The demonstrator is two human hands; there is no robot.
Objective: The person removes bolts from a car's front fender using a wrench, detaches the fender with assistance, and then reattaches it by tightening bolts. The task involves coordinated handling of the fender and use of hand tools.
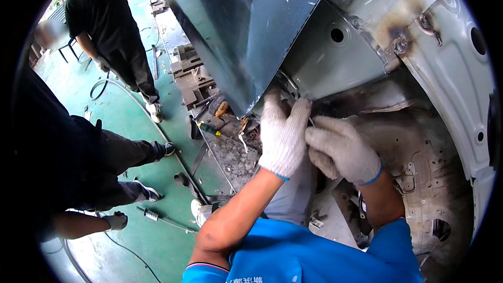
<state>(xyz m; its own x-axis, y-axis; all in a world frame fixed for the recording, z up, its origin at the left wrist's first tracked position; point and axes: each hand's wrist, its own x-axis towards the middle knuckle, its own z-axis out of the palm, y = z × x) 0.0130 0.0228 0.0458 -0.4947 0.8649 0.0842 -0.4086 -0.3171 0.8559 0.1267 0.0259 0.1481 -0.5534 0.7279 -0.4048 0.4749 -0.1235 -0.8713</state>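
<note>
My left hand, in a white knitted glove with a blue hem, reaches up beside the lower corner of a large dark sheet-metal panel. Its fingertips are curled partly out of sight. A thin, light cable or bent rod shows just above them; whether they grip it is hidden. Close by on the right, my right hand wears a matching glove. Its thumb and fingers are pinched toward my left hand, around something too small to name. Both hands are in front of a pale vehicle body shell with scorched weld marks.
A cluttered metal bench on the left carries a yellow-green screwdriver handle and scraps. Further left stand a person in black touching the panel's far edge, and another in dark clothes. A hose crosses the green floor.
</note>
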